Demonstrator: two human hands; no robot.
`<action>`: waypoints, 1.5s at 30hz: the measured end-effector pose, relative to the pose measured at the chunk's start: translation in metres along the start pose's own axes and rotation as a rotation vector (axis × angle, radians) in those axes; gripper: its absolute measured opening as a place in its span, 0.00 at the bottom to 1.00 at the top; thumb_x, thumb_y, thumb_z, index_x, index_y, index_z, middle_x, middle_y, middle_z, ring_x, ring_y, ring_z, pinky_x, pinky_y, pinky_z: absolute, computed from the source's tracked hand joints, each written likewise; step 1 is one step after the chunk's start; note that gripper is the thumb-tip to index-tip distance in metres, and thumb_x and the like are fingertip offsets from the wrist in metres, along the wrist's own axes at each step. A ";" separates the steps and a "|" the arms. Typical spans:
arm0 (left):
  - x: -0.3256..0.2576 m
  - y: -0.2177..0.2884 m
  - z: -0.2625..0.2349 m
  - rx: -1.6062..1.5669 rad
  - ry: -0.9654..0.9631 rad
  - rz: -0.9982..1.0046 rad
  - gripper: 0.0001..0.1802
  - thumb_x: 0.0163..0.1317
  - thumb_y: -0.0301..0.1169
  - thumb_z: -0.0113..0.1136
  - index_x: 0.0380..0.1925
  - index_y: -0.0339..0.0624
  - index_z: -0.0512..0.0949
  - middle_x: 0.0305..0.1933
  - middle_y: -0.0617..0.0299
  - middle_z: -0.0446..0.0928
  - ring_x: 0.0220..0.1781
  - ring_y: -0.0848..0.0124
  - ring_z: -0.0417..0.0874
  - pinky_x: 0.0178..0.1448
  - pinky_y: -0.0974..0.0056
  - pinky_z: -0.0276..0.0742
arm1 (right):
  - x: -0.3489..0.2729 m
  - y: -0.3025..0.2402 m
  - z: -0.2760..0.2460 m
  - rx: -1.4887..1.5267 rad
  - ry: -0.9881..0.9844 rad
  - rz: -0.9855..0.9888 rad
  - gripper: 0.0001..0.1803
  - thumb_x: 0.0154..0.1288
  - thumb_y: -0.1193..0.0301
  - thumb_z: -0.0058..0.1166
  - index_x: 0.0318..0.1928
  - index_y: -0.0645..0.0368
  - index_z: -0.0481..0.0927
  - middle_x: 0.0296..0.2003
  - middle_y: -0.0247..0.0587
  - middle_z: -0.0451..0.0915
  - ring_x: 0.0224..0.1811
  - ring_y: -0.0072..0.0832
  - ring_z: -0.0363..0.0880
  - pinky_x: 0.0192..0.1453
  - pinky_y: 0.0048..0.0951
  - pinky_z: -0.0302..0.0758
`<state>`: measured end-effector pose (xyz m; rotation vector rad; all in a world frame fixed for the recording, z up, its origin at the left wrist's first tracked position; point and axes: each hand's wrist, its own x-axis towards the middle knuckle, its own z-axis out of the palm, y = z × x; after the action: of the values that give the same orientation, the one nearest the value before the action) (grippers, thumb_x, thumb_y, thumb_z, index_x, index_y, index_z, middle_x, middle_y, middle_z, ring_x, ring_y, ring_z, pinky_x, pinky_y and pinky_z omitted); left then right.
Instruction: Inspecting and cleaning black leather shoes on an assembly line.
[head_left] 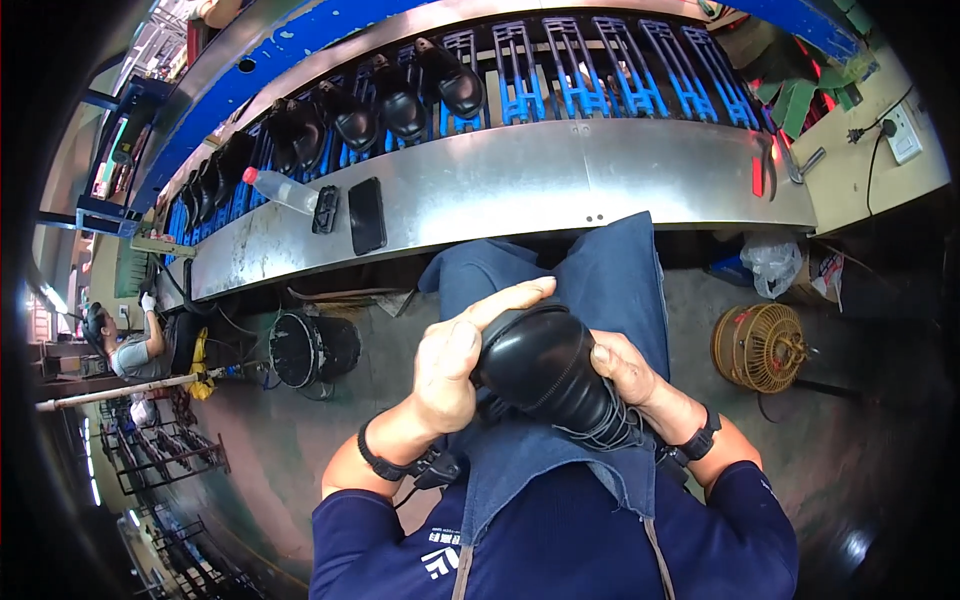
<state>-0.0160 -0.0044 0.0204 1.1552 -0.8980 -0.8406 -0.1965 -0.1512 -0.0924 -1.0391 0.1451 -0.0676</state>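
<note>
A glossy black shoe [537, 358] is held over my lap, its rounded toe pointing away from me. Grey cord-like laces [612, 425] hang at the end nearest my body. My left hand [462, 352] presses along its left side, with the fingers reaching up to the toe edge. On the other side my right hand [637, 372] grips the shoe, thumb on top and the other fingers hidden beneath. A blue apron [560, 470] covers my lap under it.
Ahead runs a metal ledge [520, 185] before a row of blue racks [570, 80], several bearing black shoes [400, 105]. On the ledge lie a phone [368, 216], a bottle [282, 190] and pliers [768, 170]. A bucket [300, 350] and a wicker basket [757, 347] flank me. A co-worker [130, 340] is at far left.
</note>
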 end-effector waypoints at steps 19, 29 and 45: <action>0.009 -0.072 0.003 -0.284 0.419 -0.114 0.34 0.59 0.37 0.69 0.62 0.36 0.68 0.57 0.52 0.77 0.58 0.64 0.80 0.64 0.58 0.76 | 0.023 -0.025 0.034 -0.428 0.380 0.078 0.30 0.76 0.50 0.48 0.57 0.69 0.72 0.44 0.54 0.82 0.47 0.35 0.81 0.52 0.37 0.77; -0.002 -0.065 -0.033 -0.655 0.246 -0.401 0.41 0.59 0.56 0.59 0.65 0.37 0.68 0.59 0.47 0.77 0.58 0.56 0.82 0.65 0.51 0.78 | 0.079 -0.094 0.019 -0.982 0.064 -0.134 0.33 0.57 0.57 0.70 0.55 0.63 0.71 0.27 0.48 0.84 0.28 0.37 0.85 0.35 0.34 0.79; 0.007 -0.094 -0.035 -0.927 0.346 -0.566 0.35 0.64 0.51 0.58 0.60 0.33 0.72 0.54 0.46 0.81 0.52 0.56 0.85 0.60 0.52 0.82 | -0.004 0.004 0.017 -1.272 0.131 -0.594 0.38 0.58 0.79 0.58 0.70 0.69 0.63 0.64 0.68 0.68 0.63 0.57 0.73 0.64 0.49 0.71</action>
<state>0.0104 -0.0157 -0.0760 0.6696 0.1625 -1.2724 -0.1979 -0.1343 -0.0872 -2.3254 -0.0304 -0.6452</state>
